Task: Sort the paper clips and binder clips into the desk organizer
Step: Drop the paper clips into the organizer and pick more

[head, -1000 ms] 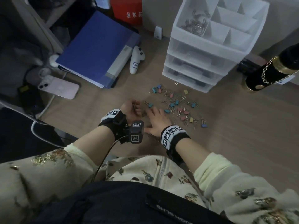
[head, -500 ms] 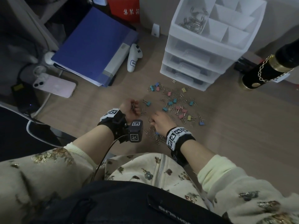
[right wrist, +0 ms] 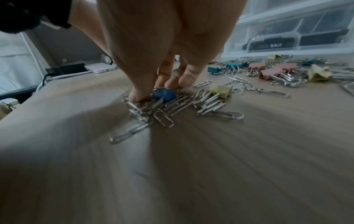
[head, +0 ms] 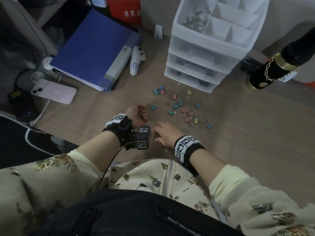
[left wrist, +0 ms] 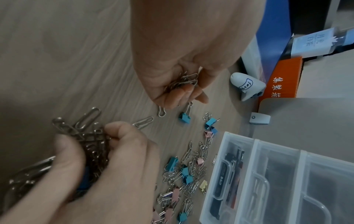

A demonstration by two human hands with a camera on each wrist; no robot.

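Coloured binder clips and silver paper clips (head: 182, 108) lie scattered on the wooden desk in front of the white drawer organizer (head: 204, 48). Its top left compartment holds paper clips (head: 196, 19). My left hand (head: 141, 113) is palm up with its fingers curled round a small bunch of paper clips (left wrist: 184, 80). My right hand (head: 157, 132) is just right of it, near the desk's front edge. The right hand (left wrist: 91, 144) pinches a pile of paper clips (right wrist: 149, 115) with a dark blue binder clip (right wrist: 164, 94) among them. A yellow binder clip (right wrist: 220, 91) lies beside the pile.
A blue folder (head: 95, 48), a pink phone (head: 54, 92) and a white controller (head: 136, 62) lie at the left. A black bottle with a gold chain (head: 272, 68) stands at the right of the organizer. Cables hang off the desk's left edge.
My right hand has gone from lying flat on the clips to curling round a pile, and has drawn it back toward the front edge. The left hand keeps its bunch.
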